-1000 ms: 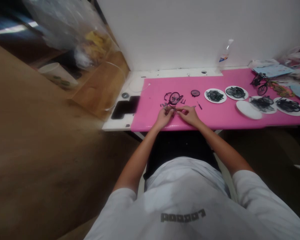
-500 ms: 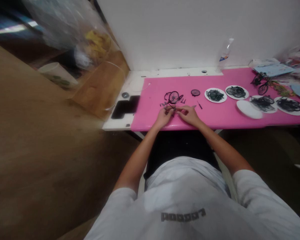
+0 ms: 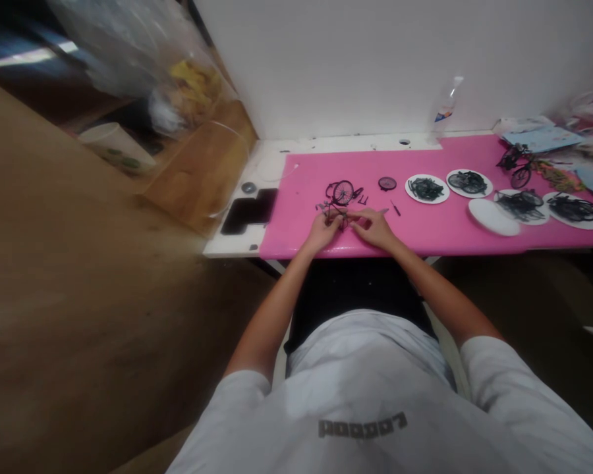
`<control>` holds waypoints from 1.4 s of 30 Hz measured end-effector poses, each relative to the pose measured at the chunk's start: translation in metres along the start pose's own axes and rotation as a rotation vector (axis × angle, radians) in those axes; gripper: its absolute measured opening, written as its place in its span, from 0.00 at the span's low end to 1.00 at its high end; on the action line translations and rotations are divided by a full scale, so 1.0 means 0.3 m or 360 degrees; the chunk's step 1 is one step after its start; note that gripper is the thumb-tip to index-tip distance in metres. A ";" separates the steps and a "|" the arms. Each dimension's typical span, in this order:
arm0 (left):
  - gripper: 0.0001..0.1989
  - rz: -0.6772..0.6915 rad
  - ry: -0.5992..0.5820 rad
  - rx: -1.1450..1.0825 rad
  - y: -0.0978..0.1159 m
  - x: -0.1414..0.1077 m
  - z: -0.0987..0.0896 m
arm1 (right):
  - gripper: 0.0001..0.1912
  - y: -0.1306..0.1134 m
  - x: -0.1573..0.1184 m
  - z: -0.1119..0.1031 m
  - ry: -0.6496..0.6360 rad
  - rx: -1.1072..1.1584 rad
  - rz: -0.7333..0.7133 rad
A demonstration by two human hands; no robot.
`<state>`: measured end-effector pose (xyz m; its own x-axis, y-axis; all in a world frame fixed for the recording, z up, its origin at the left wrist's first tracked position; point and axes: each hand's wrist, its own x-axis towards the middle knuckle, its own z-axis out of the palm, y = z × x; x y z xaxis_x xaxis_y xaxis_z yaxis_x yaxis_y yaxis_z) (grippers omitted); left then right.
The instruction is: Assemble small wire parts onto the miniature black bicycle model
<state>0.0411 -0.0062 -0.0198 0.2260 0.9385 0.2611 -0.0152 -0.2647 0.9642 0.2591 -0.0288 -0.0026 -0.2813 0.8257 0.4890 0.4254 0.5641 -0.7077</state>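
Note:
Near the front edge of the pink mat (image 3: 306,191), my left hand (image 3: 322,232) is closed on a small dark bicycle frame (image 3: 332,212). Fingers of my right hand (image 3: 373,229) are bent towards the frame's right end, thumb and fingertips close together; what lies between them is too small to make out. Just behind the frame are a spoked wheel with a curved dark part (image 3: 343,192) and some small black pieces (image 3: 363,199). A separate wheel (image 3: 387,184) lies farther right. A small dark tool (image 3: 395,208) rests right of my right hand.
White plates of dark parts (image 3: 426,189) stand on the right, beside a white lid or plate (image 3: 494,218). Behind them are an assembled small bicycle (image 3: 518,164) and a clear bottle (image 3: 446,108). Black flat objects (image 3: 248,211) lie at the left edge, near a wooden surface (image 3: 202,171).

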 end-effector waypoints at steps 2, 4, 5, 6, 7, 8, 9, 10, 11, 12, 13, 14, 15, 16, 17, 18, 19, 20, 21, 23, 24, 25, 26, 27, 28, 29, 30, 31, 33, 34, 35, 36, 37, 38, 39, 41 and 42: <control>0.17 0.0009 0.0010 0.0005 0.000 0.001 0.000 | 0.18 0.003 0.000 0.002 0.0007 0.0004 0.0001; 0.16 0.0015 0.0024 0.0016 0.000 0.002 -0.001 | 0.19 0.006 -0.001 0.004 0.0004 0.0021 -0.0007; 0.16 0.0017 0.0028 0.0021 0.000 0.002 -0.003 | 0.19 0.007 -0.001 0.004 -0.0002 0.0030 -0.0015; 0.16 0.0019 0.0027 0.0023 -0.001 0.002 -0.005 | 0.20 0.007 -0.002 0.003 -0.0010 0.0038 -0.0022; 0.16 0.0024 0.0019 0.0022 -0.002 0.002 -0.007 | 0.20 0.007 -0.002 0.003 -0.0022 0.0041 -0.0025; 0.16 0.0031 0.0005 0.0020 -0.003 0.002 -0.010 | 0.21 0.008 -0.002 0.002 -0.0035 0.0039 -0.0020; 0.17 0.0041 -0.0012 0.0018 -0.005 0.002 -0.013 | 0.21 0.008 -0.002 0.002 -0.0047 0.0034 -0.0011; 0.18 0.0052 -0.0028 0.0019 -0.008 0.002 -0.015 | 0.21 0.010 -0.002 0.002 -0.0057 0.0027 -0.0002; 0.19 0.0063 -0.0039 0.0022 -0.010 0.003 -0.018 | 0.21 0.012 -0.002 0.002 -0.0062 0.0021 0.0001; 0.20 0.0071 -0.0047 0.0026 -0.012 0.003 -0.020 | 0.21 0.015 -0.002 0.003 -0.0064 0.0017 -0.0006; 0.21 0.0074 -0.0051 0.0029 -0.015 0.004 -0.021 | 0.21 0.019 -0.002 0.004 -0.0063 0.0015 -0.0023; 0.21 0.0071 -0.0053 0.0031 -0.017 0.004 -0.022 | 0.22 0.023 -0.002 0.005 -0.0060 0.0014 -0.0045; 0.22 0.0064 -0.0051 0.0029 -0.020 0.005 -0.023 | 0.22 0.028 -0.001 0.007 -0.0061 0.0010 -0.0068; 0.23 0.0055 -0.0049 0.0023 -0.022 0.006 -0.023 | 0.22 0.032 -0.001 0.009 -0.0066 0.0003 -0.0088; 0.23 0.0045 -0.0047 0.0012 -0.025 0.006 -0.023 | 0.23 0.035 -0.001 0.010 -0.0075 -0.0005 -0.0103; 0.24 0.0038 -0.0044 -0.0002 -0.027 0.007 -0.023 | 0.23 0.037 -0.001 0.011 -0.0083 -0.0014 -0.0116; 0.25 0.0031 -0.0041 -0.0018 -0.029 0.007 -0.023 | 0.24 0.038 -0.002 0.012 -0.0088 -0.0020 -0.0126; 0.25 0.0027 -0.0038 -0.0034 -0.031 0.007 -0.023 | 0.24 0.037 -0.002 0.012 -0.0090 -0.0022 -0.0135; 0.25 0.0026 -0.0035 -0.0048 -0.032 0.007 -0.023 | 0.24 0.035 -0.003 0.012 -0.0088 -0.0022 -0.0143; 0.25 0.0031 -0.0029 -0.0062 -0.033 0.007 -0.023 | 0.24 0.030 -0.004 0.012 -0.0077 -0.0025 -0.0145; 0.25 0.0038 -0.0026 -0.0062 -0.032 0.007 -0.023 | 0.24 0.027 -0.005 0.011 -0.0076 -0.0027 -0.0138; 0.24 0.0046 -0.0024 -0.0062 -0.032 0.007 -0.024 | 0.24 0.024 -0.006 0.011 -0.0079 -0.0027 -0.0128; 0.24 0.0051 -0.0022 -0.0064 -0.032 0.007 -0.024 | 0.24 0.022 -0.006 0.010 -0.0085 -0.0026 -0.0116; 0.24 0.0050 -0.0021 -0.0068 -0.032 0.008 -0.024 | 0.25 0.020 -0.007 0.010 -0.0093 -0.0022 -0.0102; 0.24 0.0043 -0.0022 -0.0075 -0.033 0.008 -0.024 | 0.25 0.020 -0.007 0.009 -0.0100 -0.0016 -0.0090; 0.23 0.0033 -0.0024 -0.0083 -0.034 0.010 -0.024 | 0.25 0.019 -0.007 0.009 -0.0106 -0.0007 -0.0081; 0.23 0.0020 -0.0027 -0.0090 -0.036 0.011 -0.024 | 0.25 0.019 -0.008 0.008 -0.0112 0.0002 -0.0075; 0.23 0.0010 -0.0029 -0.0095 -0.038 0.012 -0.024 | 0.25 0.019 -0.008 0.008 -0.0119 0.0009 -0.0071; 0.23 0.0008 -0.0030 -0.0104 -0.041 0.013 -0.023 | 0.26 0.019 -0.008 0.007 -0.0134 0.0021 -0.0068; 0.23 0.0013 -0.0030 -0.0107 -0.041 0.013 -0.023 | 0.26 0.019 -0.007 0.006 -0.0140 0.0023 -0.0065; 0.23 0.0020 -0.0031 -0.0108 -0.041 0.013 -0.023 | 0.26 0.018 -0.007 0.006 -0.0144 0.0022 -0.0061; 0.23 0.0027 -0.0031 -0.0107 -0.039 0.012 -0.023 | 0.26 0.018 -0.007 0.006 -0.0145 0.0019 -0.0057; 0.23 0.0035 -0.0029 -0.0102 -0.036 0.012 -0.022 | 0.27 0.017 -0.007 0.006 -0.0145 0.0018 -0.0054; 0.24 0.0046 -0.0024 -0.0092 -0.032 0.011 -0.022 | 0.27 0.017 -0.007 0.006 -0.0146 0.0020 -0.0053; 0.24 0.0057 -0.0016 -0.0079 -0.029 0.010 -0.022 | 0.27 0.016 -0.007 0.006 -0.0150 0.0026 -0.0053; 0.25 0.0076 0.0006 -0.0055 -0.022 0.008 -0.021 | 0.28 0.014 -0.007 0.007 -0.0156 0.0046 -0.0047; 0.25 0.0082 0.0012 -0.0050 -0.019 0.008 -0.021 | 0.29 0.013 -0.007 0.007 -0.0155 0.0056 -0.0043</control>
<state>0.0356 -0.0010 -0.0243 0.2171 0.9254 0.3106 -0.0570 -0.3057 0.9504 0.2593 -0.0283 -0.0075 -0.3753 0.8061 0.4576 0.3865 0.5848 -0.7132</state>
